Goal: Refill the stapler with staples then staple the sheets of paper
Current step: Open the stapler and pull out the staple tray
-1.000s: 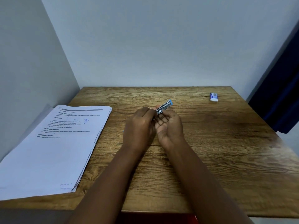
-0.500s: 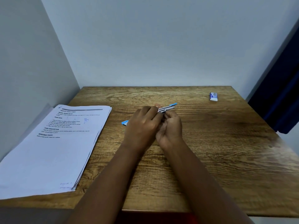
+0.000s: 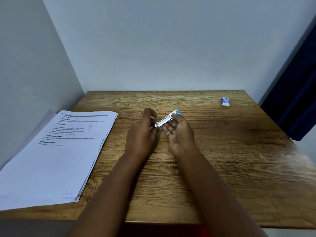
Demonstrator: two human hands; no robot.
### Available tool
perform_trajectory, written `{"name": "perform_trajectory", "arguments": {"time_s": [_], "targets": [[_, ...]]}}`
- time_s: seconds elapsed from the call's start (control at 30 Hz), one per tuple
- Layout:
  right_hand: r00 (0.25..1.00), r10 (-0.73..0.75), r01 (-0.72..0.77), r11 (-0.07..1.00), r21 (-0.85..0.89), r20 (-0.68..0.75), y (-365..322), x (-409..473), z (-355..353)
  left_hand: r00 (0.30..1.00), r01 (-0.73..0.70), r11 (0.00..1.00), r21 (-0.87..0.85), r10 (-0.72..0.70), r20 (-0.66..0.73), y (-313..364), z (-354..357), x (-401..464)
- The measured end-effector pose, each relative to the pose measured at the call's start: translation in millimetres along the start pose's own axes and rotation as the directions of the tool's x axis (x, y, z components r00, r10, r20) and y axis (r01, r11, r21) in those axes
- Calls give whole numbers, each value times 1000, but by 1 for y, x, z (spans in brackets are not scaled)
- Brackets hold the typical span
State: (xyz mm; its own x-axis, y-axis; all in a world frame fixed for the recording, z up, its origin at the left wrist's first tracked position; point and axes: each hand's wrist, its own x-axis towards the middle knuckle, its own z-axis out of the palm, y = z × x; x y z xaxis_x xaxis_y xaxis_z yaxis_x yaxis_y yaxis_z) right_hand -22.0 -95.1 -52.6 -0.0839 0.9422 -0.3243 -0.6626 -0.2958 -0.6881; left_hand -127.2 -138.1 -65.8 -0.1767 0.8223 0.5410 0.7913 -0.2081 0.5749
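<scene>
Centre frame: the left hand (image 3: 142, 134) and right hand (image 3: 179, 132) hold the stapler (image 3: 165, 121) above the desk (image 3: 222, 151), fingers curled closed around it. Sheets of paper (image 3: 56, 151) lie at left; a staple box (image 3: 225, 101) sits upper right.

Both hands above counter (image 3: 222, 151) centre: right hand (image 3: 179, 134) cradles stapler (image 3: 165, 121), left hand (image 3: 142, 132) pinches its near end. Paper stack (image 3: 51, 159) left; staple box (image 3: 225, 101) far right.

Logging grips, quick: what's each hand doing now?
Left hand: closed on the stapler's near end.
Right hand: cradling the stapler, fingers curled.
</scene>
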Motion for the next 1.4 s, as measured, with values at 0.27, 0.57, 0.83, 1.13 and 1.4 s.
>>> {"name": "perform_trajectory", "arguments": {"time_s": [0.27,0.57,0.83,1.13,1.4], "targets": [[1000,-12,12,999,-31,-11,-2,3,-4,999,-27,999,22,28,-26,3,-1,1],[997,-65,69,990,-120,39,-4,3,-5,987,-137,988,74,130,92,6,-3,3],[991,-114,132,933,-334,72,-5,6,-9,988,-83,995,-52,89,126,0,-2,6],[994,-111,96,902,-420,-10,-23,19,-19,973,-118,990,-77,131,193,-3,-4,7],[981,-38,166,682,-712,192,-75,9,-41,950,118,979,-164,-64,306,4,-18,24]]}}
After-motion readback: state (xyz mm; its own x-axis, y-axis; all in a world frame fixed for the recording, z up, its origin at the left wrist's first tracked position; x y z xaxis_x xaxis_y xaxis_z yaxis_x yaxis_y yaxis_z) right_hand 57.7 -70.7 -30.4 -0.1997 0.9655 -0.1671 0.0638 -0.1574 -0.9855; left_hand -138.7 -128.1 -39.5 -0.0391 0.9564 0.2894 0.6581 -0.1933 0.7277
